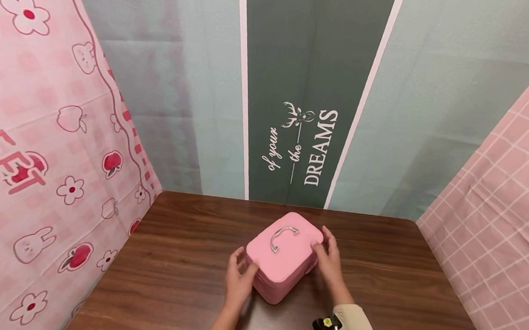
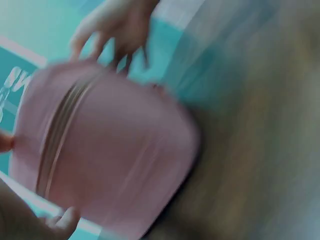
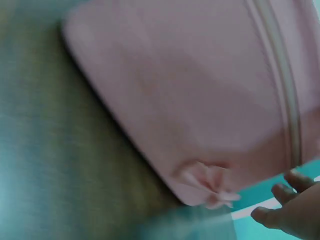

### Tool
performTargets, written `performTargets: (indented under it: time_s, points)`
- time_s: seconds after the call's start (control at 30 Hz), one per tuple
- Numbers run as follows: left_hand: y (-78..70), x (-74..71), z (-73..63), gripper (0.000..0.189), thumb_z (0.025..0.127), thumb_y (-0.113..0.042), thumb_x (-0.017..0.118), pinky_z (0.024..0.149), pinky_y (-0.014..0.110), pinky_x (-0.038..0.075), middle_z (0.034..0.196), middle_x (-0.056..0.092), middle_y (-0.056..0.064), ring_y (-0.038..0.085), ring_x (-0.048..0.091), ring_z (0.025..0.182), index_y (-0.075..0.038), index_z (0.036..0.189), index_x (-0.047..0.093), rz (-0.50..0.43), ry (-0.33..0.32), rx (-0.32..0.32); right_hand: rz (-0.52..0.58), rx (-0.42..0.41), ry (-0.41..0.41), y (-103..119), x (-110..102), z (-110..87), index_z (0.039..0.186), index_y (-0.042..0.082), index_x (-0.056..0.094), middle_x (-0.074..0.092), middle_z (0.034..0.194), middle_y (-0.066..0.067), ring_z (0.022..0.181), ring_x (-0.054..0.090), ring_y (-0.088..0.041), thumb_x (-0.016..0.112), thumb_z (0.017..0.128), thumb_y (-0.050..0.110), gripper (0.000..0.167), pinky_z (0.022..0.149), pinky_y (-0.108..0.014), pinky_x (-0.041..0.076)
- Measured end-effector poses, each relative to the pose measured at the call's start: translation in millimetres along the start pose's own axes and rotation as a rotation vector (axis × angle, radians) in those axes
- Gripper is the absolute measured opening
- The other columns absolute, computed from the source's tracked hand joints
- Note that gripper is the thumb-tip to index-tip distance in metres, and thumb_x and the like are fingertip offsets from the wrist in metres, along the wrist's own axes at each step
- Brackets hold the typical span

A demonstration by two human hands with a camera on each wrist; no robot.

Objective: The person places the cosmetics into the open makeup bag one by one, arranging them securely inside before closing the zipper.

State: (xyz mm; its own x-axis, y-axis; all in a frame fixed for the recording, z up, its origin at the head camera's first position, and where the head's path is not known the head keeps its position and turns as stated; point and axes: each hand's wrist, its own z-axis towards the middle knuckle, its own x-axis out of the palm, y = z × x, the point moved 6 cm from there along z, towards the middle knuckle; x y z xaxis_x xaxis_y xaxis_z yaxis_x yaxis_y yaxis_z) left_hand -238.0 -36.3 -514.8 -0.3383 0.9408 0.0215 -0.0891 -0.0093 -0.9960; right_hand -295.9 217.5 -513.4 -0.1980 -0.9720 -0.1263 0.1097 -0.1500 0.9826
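Observation:
A pink cosmetic case with a silver arched handle on its lid is near the middle of the wooden table, turned at an angle. Its lid looks closed, and a zipper runs round the side. A pink bow sits low on one side. My left hand holds the near left corner, its thumb by the lid's edge. On the opposite side my right hand holds the case, thumb at the lid and fingers along the side. The wrist views are blurred.
The brown wooden table reaches back to a grey-green curtain with white lettering. Pink patterned cloth hangs at the left, pink checked cloth at the right. A small black device sits at my right wrist.

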Motion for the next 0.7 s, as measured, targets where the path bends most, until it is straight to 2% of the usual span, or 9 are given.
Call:
performTargets:
  time_s: [0.07, 0.13, 0.27, 0.4, 0.6, 0.7]
  points:
    - [1.3, 4.6, -14.9, 0.062, 0.078, -0.007, 0.067, 0.088, 0.052, 0.041, 0.130, 0.039, 0.024, 0.042, 0.045, 0.115, 0.004, 0.132, 0.038, -0.008, -0.050, -0.008, -0.018, 0.004, 0.012, 3.1, -3.5, 11.7, 0.141, 0.006, 0.033, 0.040, 0.136, -0.021, 0.123, 0.037, -0.029, 0.051, 0.093, 0.013, 0.052, 0.100, -0.040, 0.031]
    - [2.4, 11.5, -27.4, 0.070, 0.078, -0.008, 0.069, 0.092, 0.054, 0.037, 0.135, 0.031, 0.027, 0.043, 0.038, 0.121, 0.005, 0.135, 0.030, -0.058, -0.076, -0.007, -0.023, -0.003, 0.035, 4.5, -4.8, 23.7, 0.138, 0.006, 0.039, 0.043, 0.133, -0.022, 0.120, 0.041, -0.030, 0.051, 0.093, 0.013, 0.047, 0.096, -0.038, 0.035]
    - [5.3, 24.0, -43.0, 0.075, 0.080, -0.012, 0.070, 0.098, 0.053, 0.030, 0.135, 0.027, 0.024, 0.039, 0.030, 0.127, 0.002, 0.137, 0.025, -0.108, -0.077, -0.006, 0.017, 0.056, 0.135, -4.3, -0.6, 36.9, 0.133, 0.004, 0.047, 0.045, 0.134, -0.020, 0.119, 0.042, -0.032, 0.048, 0.095, 0.017, 0.040, 0.097, -0.044, 0.035]
    - [8.5, 28.5, -48.3, 0.071, 0.080, -0.013, 0.070, 0.099, 0.049, 0.031, 0.130, 0.029, 0.017, 0.031, 0.030, 0.125, -0.002, 0.137, 0.029, -0.090, -0.096, -0.012, 0.062, 0.124, 0.178, -17.7, 2.9, 36.1, 0.131, 0.001, 0.050, 0.046, 0.135, -0.018, 0.122, 0.041, -0.032, 0.044, 0.097, 0.021, 0.040, 0.100, -0.049, 0.029]
    - [6.2, 31.1, -49.8, 0.071, 0.079, -0.008, 0.069, 0.096, 0.048, 0.034, 0.129, 0.029, 0.018, 0.032, 0.032, 0.123, -0.001, 0.137, 0.029, -0.130, -0.107, 0.015, 0.096, 0.063, 0.127, -20.4, 1.2, 35.1, 0.128, -0.001, 0.052, 0.049, 0.132, -0.019, 0.120, 0.043, -0.029, 0.044, 0.096, 0.020, 0.040, 0.099, -0.044, 0.030]
    - [6.1, 30.6, -48.6, 0.071, 0.078, -0.006, 0.069, 0.095, 0.048, 0.035, 0.128, 0.030, 0.019, 0.034, 0.033, 0.122, 0.001, 0.137, 0.029, -0.134, -0.099, 0.031, 0.100, 0.073, 0.101, -20.6, 0.0, 33.4, 0.128, 0.000, 0.053, 0.050, 0.131, -0.018, 0.119, 0.044, -0.027, 0.044, 0.096, 0.019, 0.038, 0.099, -0.041, 0.030]
